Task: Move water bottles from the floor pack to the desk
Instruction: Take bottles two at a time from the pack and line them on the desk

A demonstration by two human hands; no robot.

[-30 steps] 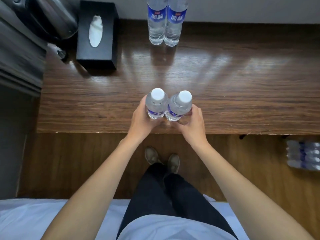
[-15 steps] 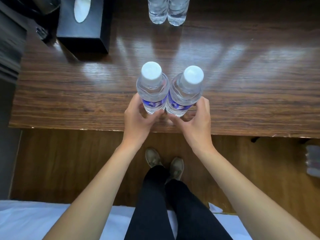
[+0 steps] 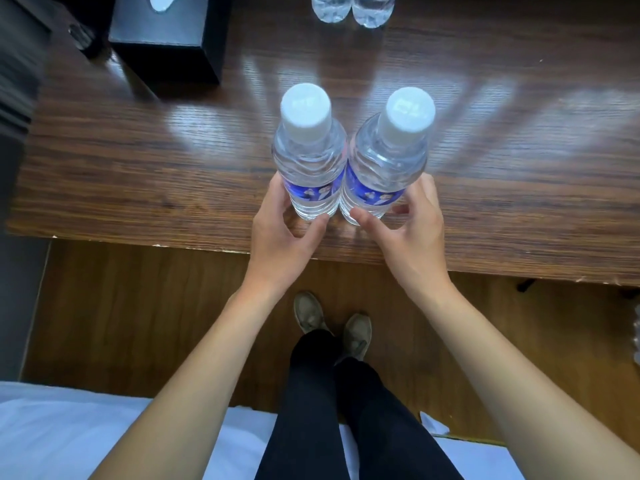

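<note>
A: Surface first. What's the desk (image 3: 138, 174) like?
B: Dark brown wood grain, glossy, window glare in streaks across the middle. Front edge chipped pale in spots. Seen from above.

A: Bottles?
B: Two held ones upright side by side near the front edge, touching each other. Left bottle (image 3: 310, 161) and right bottle (image 3: 384, 168), clear, white caps, blue labels. Bases look to be on the wood, can't fully confirm.

A: Hands?
B: Left hand (image 3: 277, 233) cupped around the lower part of the left bottle, thumb under near the base, fingers on its outer side. Right hand (image 3: 412, 233) same on the right bottle, thumb by the base, fingers curled around the far side. Grip looks loose, but both are on the bottles.

A: Anything else on the desk?
B: Two more bottles (image 3: 351, 8) at the back edge, only bases in frame, touching each other. Black tissue box (image 3: 166, 39) back left, white tissue poking out the top. Something dark left of it, blurred, can't tell.

A: Room?
B: Wood plank floor (image 3: 138, 317) below the desk. Person's dark trousers and brown shoes (image 3: 332, 322) between the arms. White bedding (image 3: 69, 438) at the bottom. Floor pack (image 3: 636, 337) is just a sliver of clear plastic at the right edge
</note>
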